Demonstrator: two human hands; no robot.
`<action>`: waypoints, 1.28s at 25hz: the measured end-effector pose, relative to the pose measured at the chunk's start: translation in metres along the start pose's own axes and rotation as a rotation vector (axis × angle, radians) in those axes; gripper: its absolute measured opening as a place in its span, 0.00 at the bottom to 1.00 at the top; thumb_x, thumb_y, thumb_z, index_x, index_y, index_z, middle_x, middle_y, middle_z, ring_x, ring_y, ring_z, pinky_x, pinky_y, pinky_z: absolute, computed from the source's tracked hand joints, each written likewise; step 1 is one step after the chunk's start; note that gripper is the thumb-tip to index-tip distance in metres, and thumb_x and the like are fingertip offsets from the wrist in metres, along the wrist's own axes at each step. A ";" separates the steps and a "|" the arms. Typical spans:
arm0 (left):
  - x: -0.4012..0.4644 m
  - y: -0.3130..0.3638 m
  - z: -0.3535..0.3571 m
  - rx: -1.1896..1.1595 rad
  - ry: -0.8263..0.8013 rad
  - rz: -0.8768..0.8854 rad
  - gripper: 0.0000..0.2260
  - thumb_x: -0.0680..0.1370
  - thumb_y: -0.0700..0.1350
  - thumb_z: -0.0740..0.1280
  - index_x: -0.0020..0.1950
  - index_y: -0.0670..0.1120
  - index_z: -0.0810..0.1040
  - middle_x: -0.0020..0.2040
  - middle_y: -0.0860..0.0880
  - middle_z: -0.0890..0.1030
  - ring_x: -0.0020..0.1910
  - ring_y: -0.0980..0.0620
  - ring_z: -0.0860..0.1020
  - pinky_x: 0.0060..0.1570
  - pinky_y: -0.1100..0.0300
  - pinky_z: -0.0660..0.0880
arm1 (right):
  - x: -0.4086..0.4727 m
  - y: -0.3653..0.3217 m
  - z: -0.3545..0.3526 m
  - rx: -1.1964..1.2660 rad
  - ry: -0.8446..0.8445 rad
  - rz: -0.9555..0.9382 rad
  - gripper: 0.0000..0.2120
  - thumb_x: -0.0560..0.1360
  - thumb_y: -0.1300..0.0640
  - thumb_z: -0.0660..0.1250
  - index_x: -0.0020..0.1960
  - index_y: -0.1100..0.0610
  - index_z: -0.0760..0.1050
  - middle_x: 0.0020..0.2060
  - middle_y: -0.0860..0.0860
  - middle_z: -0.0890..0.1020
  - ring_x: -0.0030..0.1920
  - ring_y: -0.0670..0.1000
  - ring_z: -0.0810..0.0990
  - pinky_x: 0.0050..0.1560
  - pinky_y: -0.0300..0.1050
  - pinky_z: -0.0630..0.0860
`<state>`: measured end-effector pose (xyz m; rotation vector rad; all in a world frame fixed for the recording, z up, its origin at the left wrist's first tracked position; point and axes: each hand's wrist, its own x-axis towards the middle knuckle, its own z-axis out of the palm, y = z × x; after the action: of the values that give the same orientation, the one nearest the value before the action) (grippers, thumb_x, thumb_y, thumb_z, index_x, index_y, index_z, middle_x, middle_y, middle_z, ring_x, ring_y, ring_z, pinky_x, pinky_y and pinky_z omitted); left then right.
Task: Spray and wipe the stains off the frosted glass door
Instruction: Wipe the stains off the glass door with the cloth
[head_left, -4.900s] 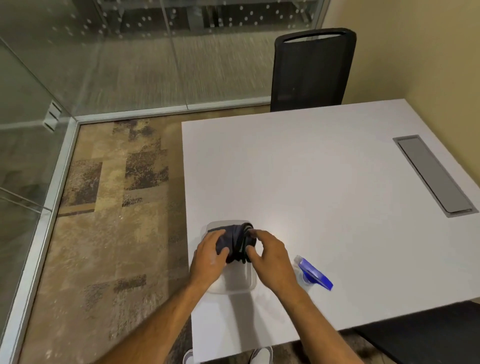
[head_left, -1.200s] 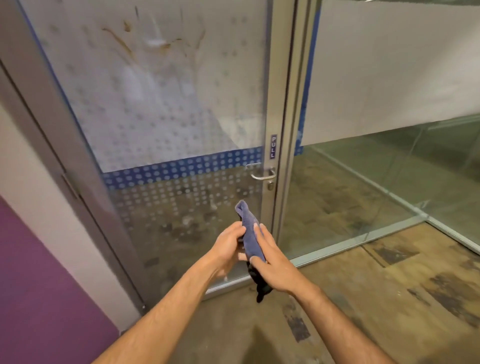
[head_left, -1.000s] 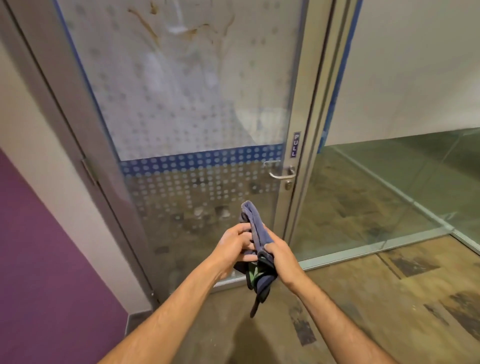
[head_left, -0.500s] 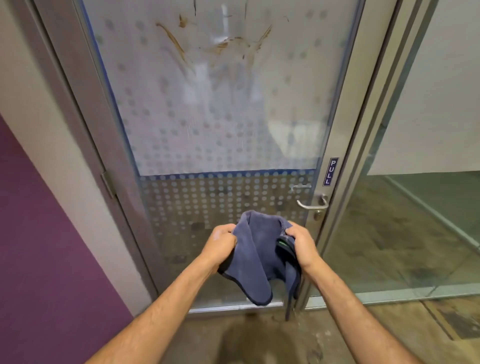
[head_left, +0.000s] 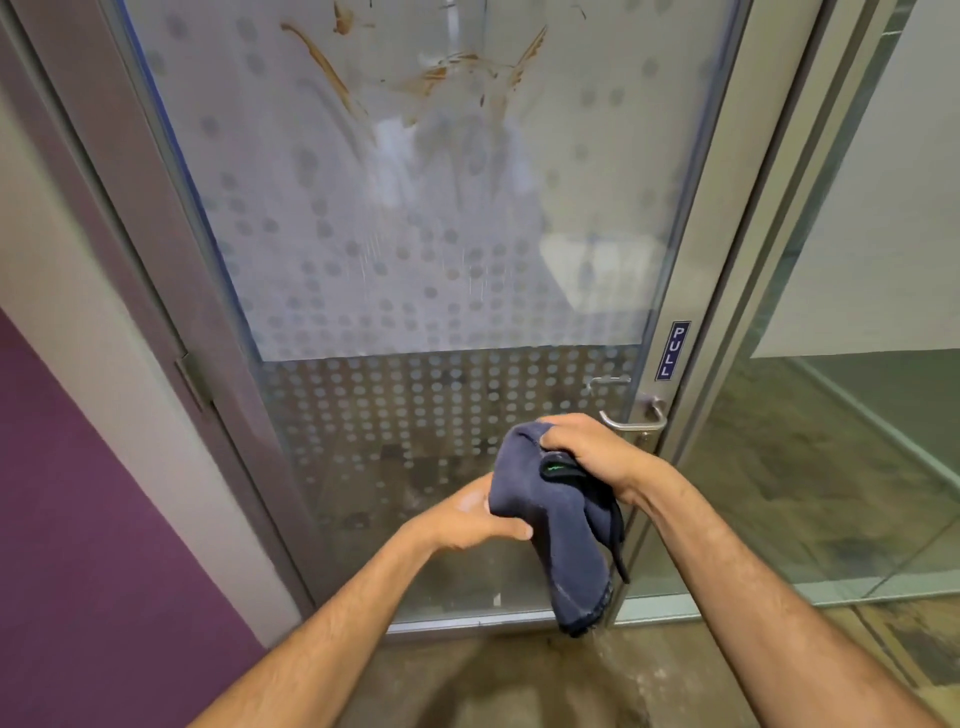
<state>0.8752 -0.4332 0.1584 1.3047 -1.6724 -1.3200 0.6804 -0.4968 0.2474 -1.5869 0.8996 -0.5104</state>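
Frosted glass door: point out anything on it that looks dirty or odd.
Brown streaky stains smear the upper part of the frosted glass door, with pale runs below them. Both hands hold the cloth low, away from the glass.

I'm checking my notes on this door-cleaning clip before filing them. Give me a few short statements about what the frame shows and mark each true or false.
1. Both hands hold the dark blue cloth. True: the left hand grips its lower edge and the right hand its top.
2. The brown smeared stains sit low on the frosted glass door, by the handle. False: they are near the top of the pane.
3. The cloth is pressed against the glass. False: it hangs between the hands, in front of the door.
4. A blue PULL sign is fixed above the metal lever handle. True.
5. A spray bottle is in the right hand. False: no bottle is in view.
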 end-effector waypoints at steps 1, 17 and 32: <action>0.006 0.002 0.001 -0.002 0.006 -0.003 0.25 0.78 0.35 0.75 0.74 0.46 0.75 0.65 0.55 0.83 0.64 0.62 0.81 0.63 0.63 0.78 | 0.004 -0.005 -0.001 -0.003 -0.018 0.000 0.11 0.69 0.58 0.63 0.44 0.55 0.84 0.36 0.49 0.83 0.37 0.45 0.78 0.38 0.39 0.74; 0.014 0.028 -0.059 -0.847 0.194 -0.151 0.21 0.74 0.45 0.75 0.66 0.40 0.80 0.56 0.37 0.85 0.55 0.40 0.85 0.55 0.45 0.82 | 0.043 0.078 0.005 -0.063 0.933 0.258 0.20 0.76 0.37 0.67 0.41 0.54 0.77 0.41 0.53 0.84 0.42 0.56 0.81 0.44 0.49 0.79; -0.012 0.009 -0.094 -0.945 0.181 -0.066 0.19 0.84 0.42 0.66 0.73 0.36 0.76 0.67 0.32 0.80 0.66 0.34 0.80 0.69 0.39 0.77 | 0.049 0.052 0.035 0.932 0.241 0.083 0.41 0.75 0.70 0.70 0.80 0.47 0.58 0.67 0.62 0.79 0.62 0.59 0.84 0.55 0.54 0.84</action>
<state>0.9608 -0.4524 0.1958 0.8515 -0.6919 -1.6596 0.7227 -0.5140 0.1820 -0.6466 0.7295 -0.9094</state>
